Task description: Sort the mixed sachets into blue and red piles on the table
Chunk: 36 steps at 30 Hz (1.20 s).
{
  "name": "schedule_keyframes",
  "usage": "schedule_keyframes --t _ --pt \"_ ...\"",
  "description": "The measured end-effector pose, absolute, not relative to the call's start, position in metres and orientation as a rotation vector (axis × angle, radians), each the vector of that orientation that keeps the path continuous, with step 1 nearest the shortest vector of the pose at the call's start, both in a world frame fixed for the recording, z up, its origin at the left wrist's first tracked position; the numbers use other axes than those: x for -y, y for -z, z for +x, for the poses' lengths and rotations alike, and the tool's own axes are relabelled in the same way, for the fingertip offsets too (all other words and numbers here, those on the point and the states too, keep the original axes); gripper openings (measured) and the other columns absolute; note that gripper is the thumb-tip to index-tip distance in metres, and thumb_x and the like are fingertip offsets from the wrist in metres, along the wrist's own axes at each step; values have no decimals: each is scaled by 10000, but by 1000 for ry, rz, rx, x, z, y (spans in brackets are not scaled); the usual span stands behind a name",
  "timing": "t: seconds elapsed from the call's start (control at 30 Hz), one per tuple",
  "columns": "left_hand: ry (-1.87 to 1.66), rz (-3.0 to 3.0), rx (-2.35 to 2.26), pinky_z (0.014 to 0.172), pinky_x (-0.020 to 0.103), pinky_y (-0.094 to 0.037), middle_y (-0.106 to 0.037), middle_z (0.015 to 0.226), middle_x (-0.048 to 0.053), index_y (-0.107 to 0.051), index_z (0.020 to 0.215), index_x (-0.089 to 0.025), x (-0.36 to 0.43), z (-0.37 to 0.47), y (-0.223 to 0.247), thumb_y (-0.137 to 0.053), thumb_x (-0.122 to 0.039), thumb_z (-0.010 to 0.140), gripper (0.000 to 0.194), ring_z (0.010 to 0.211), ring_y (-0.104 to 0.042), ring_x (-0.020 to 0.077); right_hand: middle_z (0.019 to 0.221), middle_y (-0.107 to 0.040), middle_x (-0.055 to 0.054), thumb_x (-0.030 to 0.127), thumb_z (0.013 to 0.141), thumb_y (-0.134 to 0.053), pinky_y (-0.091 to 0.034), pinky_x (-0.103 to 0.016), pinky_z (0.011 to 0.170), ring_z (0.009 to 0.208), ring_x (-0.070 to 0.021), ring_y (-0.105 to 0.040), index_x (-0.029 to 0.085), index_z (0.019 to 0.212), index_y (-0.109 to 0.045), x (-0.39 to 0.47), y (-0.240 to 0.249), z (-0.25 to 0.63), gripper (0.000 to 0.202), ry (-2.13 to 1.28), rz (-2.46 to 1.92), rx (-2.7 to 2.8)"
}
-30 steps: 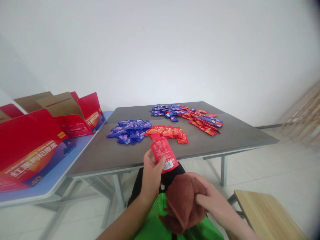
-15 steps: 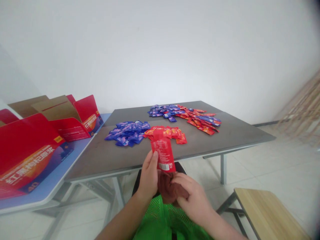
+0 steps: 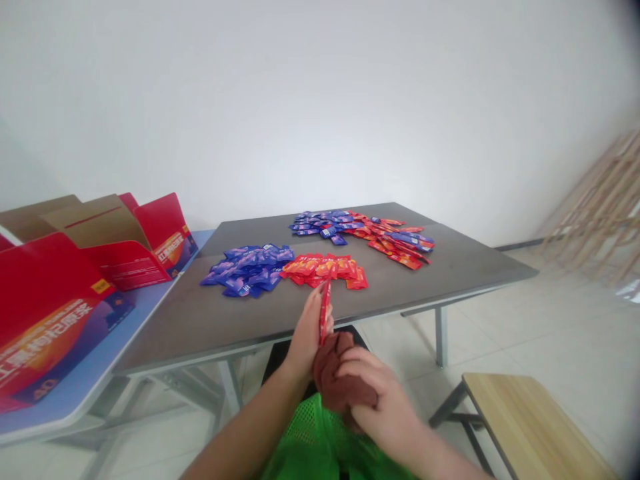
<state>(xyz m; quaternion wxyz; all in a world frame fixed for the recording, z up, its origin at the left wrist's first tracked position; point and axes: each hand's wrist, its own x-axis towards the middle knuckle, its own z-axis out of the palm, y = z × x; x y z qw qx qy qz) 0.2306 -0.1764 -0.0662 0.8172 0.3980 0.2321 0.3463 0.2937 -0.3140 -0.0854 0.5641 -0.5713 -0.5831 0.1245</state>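
Note:
My left hand (image 3: 306,333) grips a red packet (image 3: 325,312) upright, its thin edge facing me, at the front edge of the table. A crumpled brown cloth (image 3: 336,373) is bunched in my right hand (image 3: 374,393), close against the packet's lower end. Just beyond, on the table, lies a pile of red packets (image 3: 320,265). To its left is a heap of blue-purple packets (image 3: 249,268). Farther back spreads a mixed pile, with blue packets (image 3: 320,223) on the left and red ones (image 3: 387,240) on the right.
The dark table (image 3: 200,333) stands against a white wall. At left, red open cardboard boxes (image 3: 125,263) sit on a blue table (image 3: 107,357). A wooden stool (image 3: 530,420) is at lower right, and wooden slats (image 3: 600,207) lean at far right.
My left hand has turned the red packet from its printed back, with the barcode showing, to edge-on. The brown cloth remains in my right hand beside it. The view has shifted slightly.

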Motion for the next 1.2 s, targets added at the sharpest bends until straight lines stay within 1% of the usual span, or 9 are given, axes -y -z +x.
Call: schedule_keyframes --t 0.07,0.17,0.27,0.33,0.43,0.67,0.93,1.1,1.2 --pt "-600 689 -397 434 173 -342 -515 707 -22 -601 868 -175 159 229 59 -524 -586 857 418 468 -384 49 914 -665 -22 30 539 -422 -503 -308 833 901 -197 -638 223 844 -663 315 93 295 435 -408 -1373 1282" --pt "-457 482 -307 477 197 -411 -566 772 45 -604 881 -140 148 226 58 -422 -637 875 530 539 -468 80 975 -677 -31 63 555 -439 -501 -327 882 991 -225 -629 228 864 -668 318 102 308 419 -333 -1397 1091" --pt "-417 421 -348 688 295 -526 -639 896 115 -618 982 -113 153 228 66 -432 -482 915 418 752 -616 159 1039 -681 -31 80 565 -468 -502 -337 919 1048 -237 -620 244 908 -683 321 104 322 437 -226 -1398 1040" --pt "-425 434 -392 839 360 -522 -661 1032 145 -606 1072 -104 155 230 72 -427 -338 919 332 956 -646 214 1028 -690 -29 82 573 -475 -511 -335 916 1027 -232 -635 247 902 -690 323 104 329 426 -193 -1413 1030" --pt "-454 479 -463 886 363 -513 -652 1159 149 -570 1176 -107 149 235 73 -425 -256 916 332 1075 -631 227 1006 -702 -27 83 581 -474 -528 -326 897 1003 -224 -650 247 890 -696 326 103 336 414 -180 -1434 1016" --pt "-634 611 -637 716 289 -562 -702 973 137 -586 1096 -70 128 232 65 -432 -217 938 265 800 -691 173 1039 -707 -33 125 600 -508 -507 -343 940 1047 -236 -639 243 906 -712 330 98 347 386 -166 -1460 946" --pt "-636 732 -732 651 268 -570 -705 914 156 -605 1048 -40 121 228 60 -465 -183 923 237 732 -694 175 1049 -700 -39 127 599 -514 -498 -365 943 1051 -250 -629 239 916 -690 331 86 349 379 -123 -1481 913" --pt "-480 932 -731 628 277 -548 -713 849 95 -664 953 -110 97 243 71 -627 -183 826 151 662 -667 165 1035 -700 -28 109 602 -480 -511 -344 919 1031 -228 -636 245 910 -677 317 86 335 390 -127 -1486 909" --pt "-471 1269 -696 646 260 -505 -729 845 63 -710 865 -159 78 250 80 -693 -204 760 115 714 -652 180 1027 -691 -30 105 598 -479 -510 -347 912 1035 -234 -623 245 894 -678 312 90 333 383 -185 -1487 933"
